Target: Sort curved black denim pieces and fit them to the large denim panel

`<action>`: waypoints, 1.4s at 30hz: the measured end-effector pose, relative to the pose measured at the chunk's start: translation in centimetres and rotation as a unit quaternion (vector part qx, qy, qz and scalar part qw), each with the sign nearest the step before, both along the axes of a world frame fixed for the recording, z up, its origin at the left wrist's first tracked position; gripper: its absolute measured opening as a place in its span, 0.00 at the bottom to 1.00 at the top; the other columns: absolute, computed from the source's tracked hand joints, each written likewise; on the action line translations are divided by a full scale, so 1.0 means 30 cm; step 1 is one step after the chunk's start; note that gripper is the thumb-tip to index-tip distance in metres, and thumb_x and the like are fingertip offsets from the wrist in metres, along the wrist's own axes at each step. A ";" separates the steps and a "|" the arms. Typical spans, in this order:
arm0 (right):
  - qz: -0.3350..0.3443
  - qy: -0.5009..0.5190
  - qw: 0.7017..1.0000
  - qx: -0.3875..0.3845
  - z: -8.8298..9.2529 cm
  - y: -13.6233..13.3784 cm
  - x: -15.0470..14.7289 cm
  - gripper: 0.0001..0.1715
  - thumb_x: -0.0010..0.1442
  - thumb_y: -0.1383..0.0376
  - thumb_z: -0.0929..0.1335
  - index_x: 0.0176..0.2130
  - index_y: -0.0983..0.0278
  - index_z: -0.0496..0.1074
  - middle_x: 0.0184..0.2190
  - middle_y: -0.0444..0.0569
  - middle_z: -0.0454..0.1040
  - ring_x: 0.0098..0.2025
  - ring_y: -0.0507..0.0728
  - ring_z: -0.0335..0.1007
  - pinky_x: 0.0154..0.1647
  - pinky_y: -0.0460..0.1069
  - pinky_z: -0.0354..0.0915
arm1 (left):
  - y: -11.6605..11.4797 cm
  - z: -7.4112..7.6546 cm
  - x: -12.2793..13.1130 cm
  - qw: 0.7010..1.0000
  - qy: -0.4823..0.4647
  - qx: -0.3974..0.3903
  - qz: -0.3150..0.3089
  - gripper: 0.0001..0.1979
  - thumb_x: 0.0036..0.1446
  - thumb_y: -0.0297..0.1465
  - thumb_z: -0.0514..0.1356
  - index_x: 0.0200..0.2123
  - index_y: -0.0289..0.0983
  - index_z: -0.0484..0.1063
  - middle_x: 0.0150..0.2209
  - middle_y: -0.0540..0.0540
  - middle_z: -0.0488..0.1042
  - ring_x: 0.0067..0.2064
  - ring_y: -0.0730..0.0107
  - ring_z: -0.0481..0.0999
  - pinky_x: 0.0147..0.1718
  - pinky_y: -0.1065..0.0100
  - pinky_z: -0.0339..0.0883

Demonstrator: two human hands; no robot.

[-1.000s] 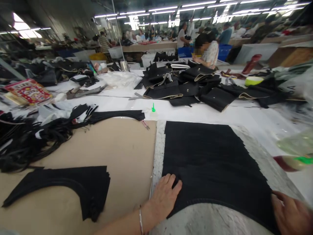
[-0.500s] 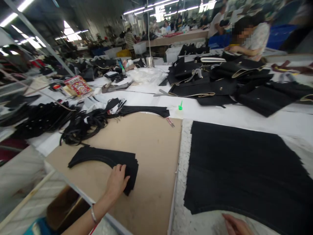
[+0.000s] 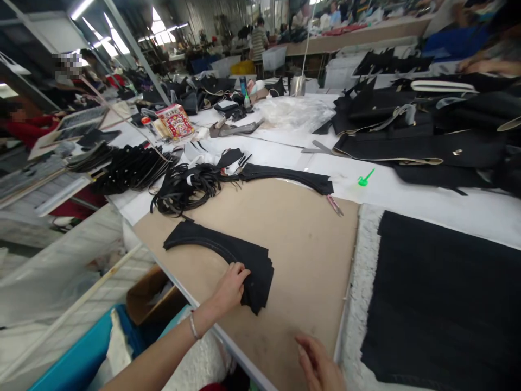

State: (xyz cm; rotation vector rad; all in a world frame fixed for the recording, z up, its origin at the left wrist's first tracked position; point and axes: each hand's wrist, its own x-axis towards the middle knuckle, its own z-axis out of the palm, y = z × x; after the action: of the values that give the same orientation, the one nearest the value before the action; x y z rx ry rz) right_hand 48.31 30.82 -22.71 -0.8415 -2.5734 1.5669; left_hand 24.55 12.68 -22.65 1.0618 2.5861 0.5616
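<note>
A stack of black curved cut pieces (image 3: 228, 255) lies on the brown cardboard sheet (image 3: 293, 239). My left hand (image 3: 230, 287) rests on the near edge of that stack, fingers curled onto the top piece as if pinching it. My right hand (image 3: 319, 365) hovers low over the cardboard's front edge, fingers loosely apart, holding nothing. A large black fabric panel (image 3: 443, 298) lies flat on a white pad to the right.
A bundle of black straps (image 3: 187, 187) and a curved black strip (image 3: 285, 176) lie behind the cardboard. A green-capped bottle (image 3: 364, 179) stands further right. Black bag parts (image 3: 427, 136) pile at the back right. A blue bin (image 3: 73, 358) and cardboard box (image 3: 152, 296) sit below the table edge. Other people work nearby.
My left hand went from the large black panel to the stack of curved pieces and stays on it. My view swung left. My right hand left the panel and came over the cardboard.
</note>
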 end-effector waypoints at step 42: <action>-0.136 0.011 0.960 -0.245 0.044 -0.043 -0.007 0.30 0.50 0.42 0.68 0.38 0.65 0.74 0.32 0.50 0.76 0.36 0.59 0.73 0.39 0.52 0.70 | 0.120 0.047 -0.018 0.988 0.068 0.083 0.111 0.09 0.61 0.23 0.46 0.34 0.38 0.64 0.33 0.47 0.66 0.37 0.66 0.67 0.39 0.64 0.63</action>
State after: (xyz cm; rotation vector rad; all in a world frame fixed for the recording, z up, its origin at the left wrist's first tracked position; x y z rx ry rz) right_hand 48.09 29.51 -21.40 -1.1368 -1.9565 2.1271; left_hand 24.01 16.27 -21.23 0.8930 2.8415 0.7966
